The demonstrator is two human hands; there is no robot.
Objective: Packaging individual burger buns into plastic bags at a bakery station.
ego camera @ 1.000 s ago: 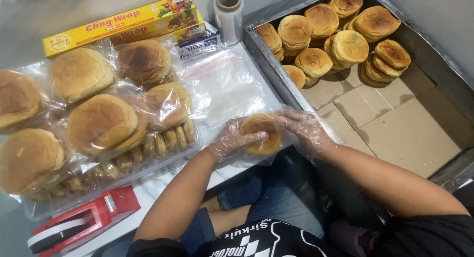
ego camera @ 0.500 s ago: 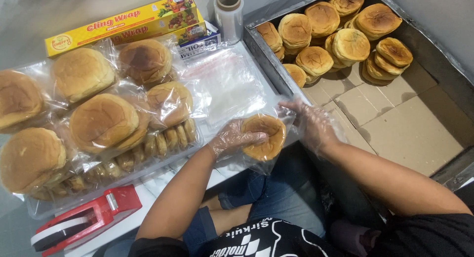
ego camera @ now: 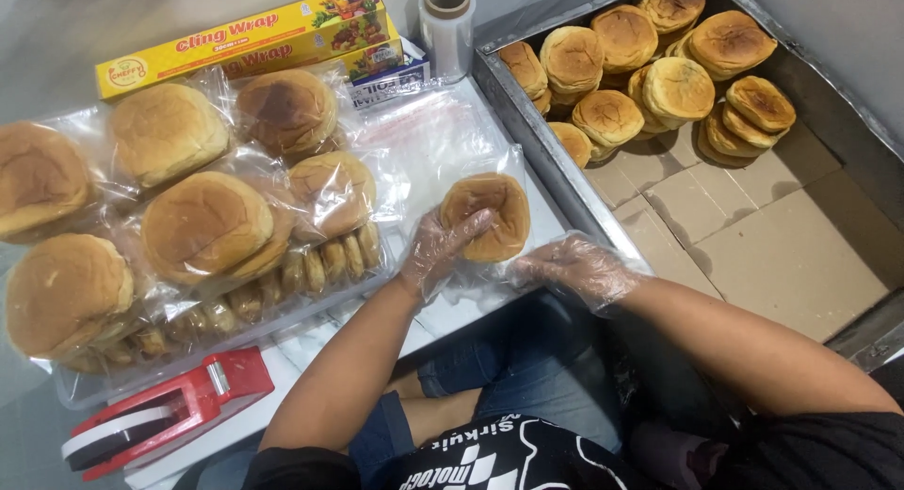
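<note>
While the left hand [ego camera: 438,250] holds a bun [ego camera: 490,212], bagged buns [ego camera: 202,222] crowd alongside.

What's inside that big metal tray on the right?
The metal tray holds loose unwrapped buns piled at its far end on cardboard sheets. Whatever lies beneath the cardboard is hidden.
</note>
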